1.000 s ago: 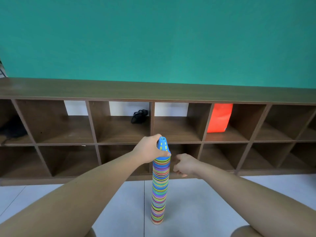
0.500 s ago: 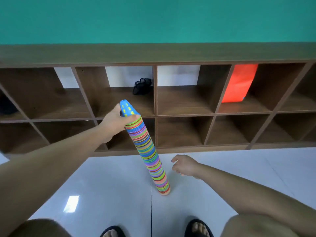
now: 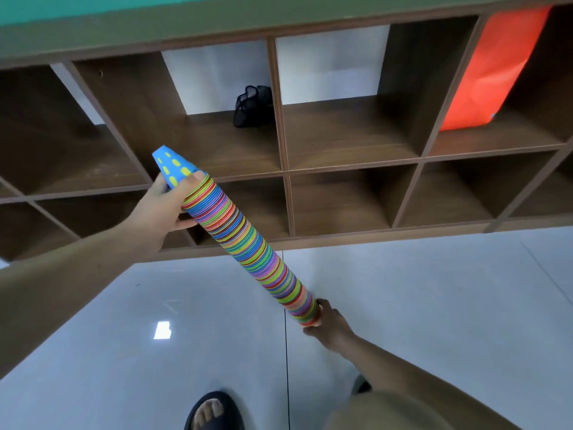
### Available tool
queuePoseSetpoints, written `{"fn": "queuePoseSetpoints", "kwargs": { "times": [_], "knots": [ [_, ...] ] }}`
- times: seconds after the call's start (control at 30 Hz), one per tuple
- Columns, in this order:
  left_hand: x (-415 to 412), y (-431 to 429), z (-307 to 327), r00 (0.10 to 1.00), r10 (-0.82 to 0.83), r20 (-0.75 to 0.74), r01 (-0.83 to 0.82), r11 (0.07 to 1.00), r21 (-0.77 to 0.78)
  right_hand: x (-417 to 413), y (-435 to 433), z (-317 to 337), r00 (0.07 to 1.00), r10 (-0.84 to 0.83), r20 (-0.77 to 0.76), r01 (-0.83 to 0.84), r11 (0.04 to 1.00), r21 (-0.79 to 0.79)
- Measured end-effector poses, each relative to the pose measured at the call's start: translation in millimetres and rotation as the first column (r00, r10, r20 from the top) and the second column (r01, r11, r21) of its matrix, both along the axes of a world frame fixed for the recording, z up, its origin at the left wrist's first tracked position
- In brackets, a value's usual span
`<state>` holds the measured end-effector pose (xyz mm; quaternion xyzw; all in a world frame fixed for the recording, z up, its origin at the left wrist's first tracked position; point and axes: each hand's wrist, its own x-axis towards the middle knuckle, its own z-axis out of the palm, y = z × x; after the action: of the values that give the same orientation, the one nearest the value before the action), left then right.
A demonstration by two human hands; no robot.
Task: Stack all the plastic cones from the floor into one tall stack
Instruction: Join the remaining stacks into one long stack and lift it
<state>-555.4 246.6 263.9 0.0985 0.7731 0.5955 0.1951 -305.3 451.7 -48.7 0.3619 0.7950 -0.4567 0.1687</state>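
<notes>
Head view: glossy floor (image 3: 434, 305), wooden shelf (image 3: 350, 164) behind cone stack (image 3: 248, 243).

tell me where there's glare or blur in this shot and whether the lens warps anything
Head view: one bright square glare patch on the glossy floor; the cone stack reads fairly sharp, only slightly soft at the blue tip; the wide lens makes the dividers of the shelf unit fan outward and its top edge slant.

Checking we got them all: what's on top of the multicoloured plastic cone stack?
A blue plastic cone with yellow dots caps the multicoloured plastic cone stack. The left hand grips there, hiding part of its rim.
</notes>
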Motion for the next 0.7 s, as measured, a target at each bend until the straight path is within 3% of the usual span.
{"fn": "queuePoseSetpoints", "kwargs": {
  "times": [0.27,0.53,0.7],
  "knots": [
    [-6.2,2.8,-5.5,1.0,0.022,0.021,-0.022,1.0,-0.012,-15.9,-0.4,-23.0,0.986,-0.156,-0.056,0.144,0.974,-0.176],
    [-5.9,4.0,5.5,0.999,0.049,-0.016,-0.049,0.999,0.008,-10.5,2.7,-14.8,0.958,-0.262,-0.115,0.237,0.951,-0.199],
    [-5.1,8.9,34.8,0.994,0.101,-0.035,-0.098,0.991,0.089,-2.9,22.4,36.7,0.94,-0.266,-0.215,0.24,0.961,-0.137]
  ]
}}
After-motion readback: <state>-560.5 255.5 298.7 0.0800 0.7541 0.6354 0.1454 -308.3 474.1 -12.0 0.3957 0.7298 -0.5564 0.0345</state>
